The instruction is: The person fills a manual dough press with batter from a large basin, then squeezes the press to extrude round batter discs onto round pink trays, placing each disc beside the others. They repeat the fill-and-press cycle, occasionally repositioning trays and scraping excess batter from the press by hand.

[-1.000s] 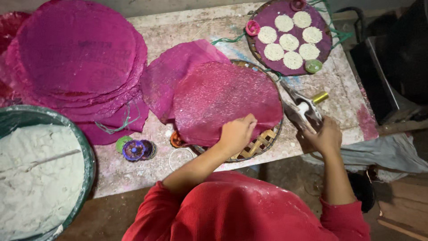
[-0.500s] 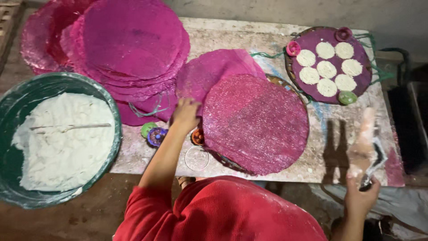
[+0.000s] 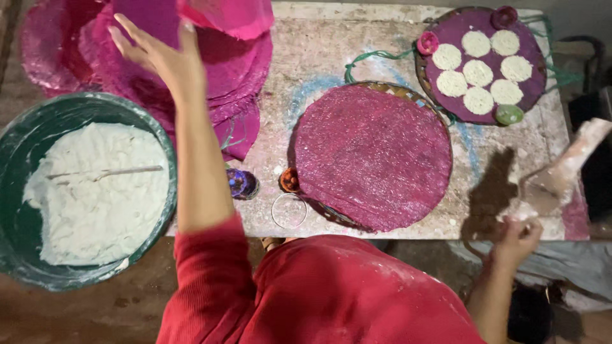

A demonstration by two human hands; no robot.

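Observation:
My left hand point(image 3: 159, 57) is raised over the stack of pink round sheets point(image 3: 239, 76) at the back left. Its fingers are spread, and the thumb touches a lifted pink sheet point(image 3: 223, 14) that curls in the air above the stack. A glittery magenta sheet point(image 3: 373, 156) lies flat on a woven round tray point(image 3: 408, 95) at the table's middle. My right hand point(image 3: 519, 236) is at the table's front right edge, closed on a dough-smeared tool point(image 3: 564, 169) that points up and right.
A green basin point(image 3: 167, 143) of white dough with a stick in it stands at the left. A purple tray point(image 3: 537, 79) with several white discs sits at the back right. A small blue pot point(image 3: 242, 183), an orange pot point(image 3: 289, 180) and a clear ring point(image 3: 289, 210) lie near the front edge.
My left hand went from the woven tray's left edge up to the stack, taking the plain pink sheet away from beside the tray. The right hand lifted the tool at the right.

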